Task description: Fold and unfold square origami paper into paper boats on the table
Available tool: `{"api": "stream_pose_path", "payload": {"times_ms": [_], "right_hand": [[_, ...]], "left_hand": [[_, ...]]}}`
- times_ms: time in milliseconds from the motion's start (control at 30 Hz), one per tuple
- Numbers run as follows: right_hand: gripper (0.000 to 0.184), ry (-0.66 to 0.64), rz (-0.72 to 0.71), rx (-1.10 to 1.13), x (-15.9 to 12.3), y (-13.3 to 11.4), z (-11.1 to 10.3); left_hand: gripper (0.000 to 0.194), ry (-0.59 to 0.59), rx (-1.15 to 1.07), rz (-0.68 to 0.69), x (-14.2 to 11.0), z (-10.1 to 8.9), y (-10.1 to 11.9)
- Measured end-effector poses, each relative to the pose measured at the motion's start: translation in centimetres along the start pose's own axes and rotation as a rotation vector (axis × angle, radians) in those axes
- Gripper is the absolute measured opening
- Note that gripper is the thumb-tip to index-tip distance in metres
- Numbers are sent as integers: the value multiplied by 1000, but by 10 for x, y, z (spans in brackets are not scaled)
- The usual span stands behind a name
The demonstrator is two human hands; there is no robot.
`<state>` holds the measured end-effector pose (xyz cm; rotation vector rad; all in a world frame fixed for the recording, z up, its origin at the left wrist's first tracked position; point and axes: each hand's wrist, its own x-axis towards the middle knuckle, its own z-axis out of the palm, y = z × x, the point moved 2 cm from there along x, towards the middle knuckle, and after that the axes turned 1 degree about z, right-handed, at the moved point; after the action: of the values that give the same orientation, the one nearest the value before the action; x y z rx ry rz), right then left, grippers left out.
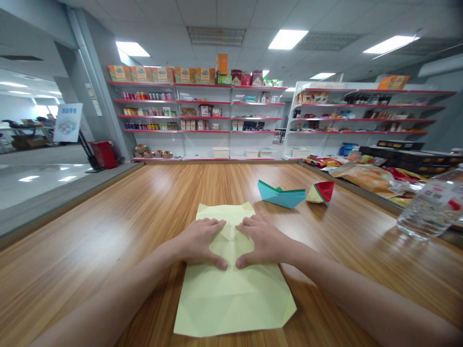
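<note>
A pale yellow sheet of paper (235,299) lies on the wooden table in front of me, with crease lines across it and corners that lift a little. My left hand (202,241) rests on its left side, thumb and fingers apart. Opposite it, my right hand (263,240) presses on the right side of the paper in the same spread way. Between the two thumbs a narrow strip of paper shows. Neither hand grips anything.
Beyond my right hand stand a blue and green paper boat (282,194) and a small red and yellow folded paper piece (320,193). A clear plastic bottle (430,207) and snack packets (365,178) are at the right. Stocked shelves (202,118) line the back.
</note>
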<state>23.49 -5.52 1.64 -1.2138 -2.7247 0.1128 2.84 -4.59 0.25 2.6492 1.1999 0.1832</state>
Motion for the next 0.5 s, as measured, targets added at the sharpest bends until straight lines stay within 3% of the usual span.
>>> {"api": "stream_pose_path", "payload": {"times_ms": [333, 433, 500], "right_hand": [[90, -4, 12, 7, 0, 0, 0], [97, -16, 117, 93, -3, 3, 7], [104, 7, 259, 129, -4, 7, 16]], "left_hand": [[106, 3, -38, 43, 0, -3, 3], [107, -28, -45, 12, -1, -3, 2], [110, -37, -35, -135, -2, -1, -5]]}}
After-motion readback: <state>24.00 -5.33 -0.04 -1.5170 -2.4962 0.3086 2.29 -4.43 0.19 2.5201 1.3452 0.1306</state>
